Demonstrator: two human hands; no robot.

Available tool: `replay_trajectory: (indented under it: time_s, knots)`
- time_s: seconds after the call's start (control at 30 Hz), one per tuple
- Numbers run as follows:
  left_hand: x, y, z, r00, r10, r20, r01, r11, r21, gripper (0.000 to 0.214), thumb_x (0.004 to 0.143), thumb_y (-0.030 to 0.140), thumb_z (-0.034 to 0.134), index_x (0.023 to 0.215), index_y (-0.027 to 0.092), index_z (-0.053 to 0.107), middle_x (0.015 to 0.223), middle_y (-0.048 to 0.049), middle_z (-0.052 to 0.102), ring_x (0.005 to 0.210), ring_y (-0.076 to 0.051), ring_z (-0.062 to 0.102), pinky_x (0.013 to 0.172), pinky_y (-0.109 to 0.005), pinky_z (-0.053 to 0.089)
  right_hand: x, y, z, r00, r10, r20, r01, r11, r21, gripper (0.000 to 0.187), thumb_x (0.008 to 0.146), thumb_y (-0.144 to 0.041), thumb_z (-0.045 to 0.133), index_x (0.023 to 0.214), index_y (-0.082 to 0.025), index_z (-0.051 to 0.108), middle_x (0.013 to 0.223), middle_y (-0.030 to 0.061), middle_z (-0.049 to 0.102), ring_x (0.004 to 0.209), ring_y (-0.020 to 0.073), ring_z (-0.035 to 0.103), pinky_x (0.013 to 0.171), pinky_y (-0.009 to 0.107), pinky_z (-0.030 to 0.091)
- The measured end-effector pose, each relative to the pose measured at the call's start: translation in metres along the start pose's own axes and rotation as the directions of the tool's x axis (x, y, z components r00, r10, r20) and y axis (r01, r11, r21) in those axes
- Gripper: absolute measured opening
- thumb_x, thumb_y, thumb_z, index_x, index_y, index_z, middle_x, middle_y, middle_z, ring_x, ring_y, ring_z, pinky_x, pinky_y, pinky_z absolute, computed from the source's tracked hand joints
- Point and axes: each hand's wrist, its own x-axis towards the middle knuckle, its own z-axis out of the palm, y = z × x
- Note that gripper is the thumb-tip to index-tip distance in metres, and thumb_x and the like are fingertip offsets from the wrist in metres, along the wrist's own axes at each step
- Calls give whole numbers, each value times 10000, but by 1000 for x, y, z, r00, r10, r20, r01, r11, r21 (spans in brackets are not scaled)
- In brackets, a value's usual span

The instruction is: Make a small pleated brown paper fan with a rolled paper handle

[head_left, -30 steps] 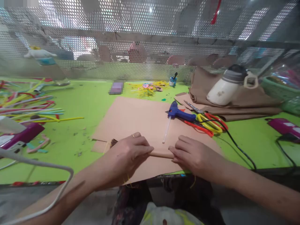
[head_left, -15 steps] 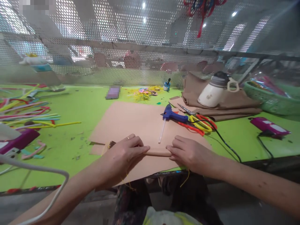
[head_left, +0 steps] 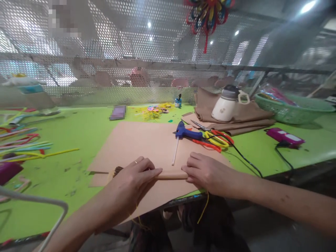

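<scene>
Your left hand [head_left: 132, 178] and right hand [head_left: 206, 171] each pinch the slim, tan, paper-like roll [head_left: 172, 175] over the flat tan sheet [head_left: 136, 147]. Press evenly, keeping the roll straight and snug. Beyond the roll lies the blue plastic glue gun [head_left: 193, 134].

We have soft light on the green tabletop [head_left: 63, 131] and a white lamp [head_left: 308, 7] glaring at upper right; our view stretches toward its edges, the perforated screen [head_left: 118, 49] looks hazy, and two patches are pixelated.
</scene>
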Motion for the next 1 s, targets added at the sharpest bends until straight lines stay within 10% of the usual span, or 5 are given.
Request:
replay_trajectory:
  time_s: [1.0]
  knots:
    - [1,12,-7,992,-95,78,78,978,194,311,1029,238,361,1227,260,598,945,-60,542,826,-183,509,657,-289,400,6,-20,2,995,64,-79,-62,998,33,175,928,-60,508,1074,-106,592,956,86,591,860,227,457,753,353,399]
